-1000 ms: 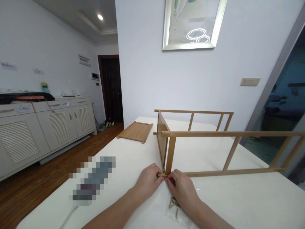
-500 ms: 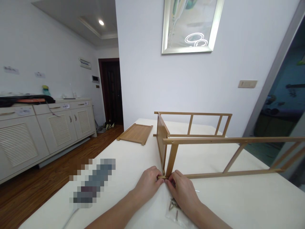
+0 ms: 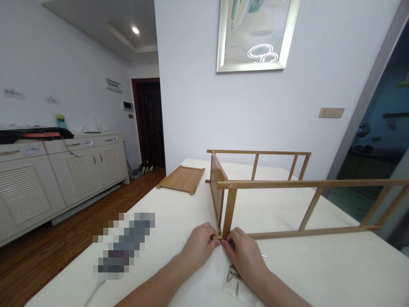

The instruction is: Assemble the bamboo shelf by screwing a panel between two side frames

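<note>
A light-brown wooden ladder-like side frame (image 3: pixel 275 184) stands on its long edge nearest me, meeting an upright slatted panel (image 3: pixel 217 192) at its left end. My left hand (image 3: pixel 200 245) is closed, thumb and fingers pinching the end of the frame's lower rail at that corner. Close beside it, my right hand (image 3: pixel 244 251) is curled round the same rail just right of the corner post. Whether a small part sits between its fingertips is hidden. Under my right wrist lies a clear plastic bag (image 3: pixel 231 288) with several screws (image 3: pixel 237 289). A thin metal rod (image 3: pixel 264 256) pokes out past that hand.
A second side frame (image 3: pixel 255 167) stands at the panel's far end. Another slatted panel (image 3: pixel 182 179) lies flat at the back left of the white table (image 3: pixel 166 238). A blurred-out object with a cable (image 3: pixel 92 294) is at left. The wall (image 3: pixel 191 106) rises behind.
The near side frame has tilted slightly, its top rail shifting a little up and to the left. Both hands keep their place at the lower corner.
</note>
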Demonstrator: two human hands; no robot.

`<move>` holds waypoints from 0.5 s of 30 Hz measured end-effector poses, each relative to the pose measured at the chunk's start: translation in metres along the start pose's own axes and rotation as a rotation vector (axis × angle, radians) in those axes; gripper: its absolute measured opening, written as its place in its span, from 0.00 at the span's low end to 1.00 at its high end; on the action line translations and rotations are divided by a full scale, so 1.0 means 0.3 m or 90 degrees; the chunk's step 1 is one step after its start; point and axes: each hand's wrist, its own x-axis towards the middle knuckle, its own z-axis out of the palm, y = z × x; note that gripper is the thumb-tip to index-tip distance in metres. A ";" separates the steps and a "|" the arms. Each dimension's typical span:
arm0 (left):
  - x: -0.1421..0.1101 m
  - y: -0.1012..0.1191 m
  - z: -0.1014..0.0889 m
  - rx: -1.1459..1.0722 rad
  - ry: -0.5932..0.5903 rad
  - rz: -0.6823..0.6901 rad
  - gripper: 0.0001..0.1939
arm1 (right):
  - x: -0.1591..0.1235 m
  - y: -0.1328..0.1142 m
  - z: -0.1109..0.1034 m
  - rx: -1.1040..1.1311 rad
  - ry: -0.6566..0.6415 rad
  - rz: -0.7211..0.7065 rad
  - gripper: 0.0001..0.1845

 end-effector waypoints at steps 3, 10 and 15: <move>0.000 0.001 -0.003 -0.007 -0.007 0.000 0.06 | -0.001 -0.001 -0.001 0.000 0.011 -0.004 0.09; -0.001 0.011 -0.010 -0.013 -0.020 0.004 0.08 | 0.000 0.005 0.006 0.001 0.022 -0.006 0.09; 0.001 0.007 -0.005 0.008 -0.020 -0.006 0.08 | -0.002 0.007 0.006 -0.007 0.021 -0.012 0.09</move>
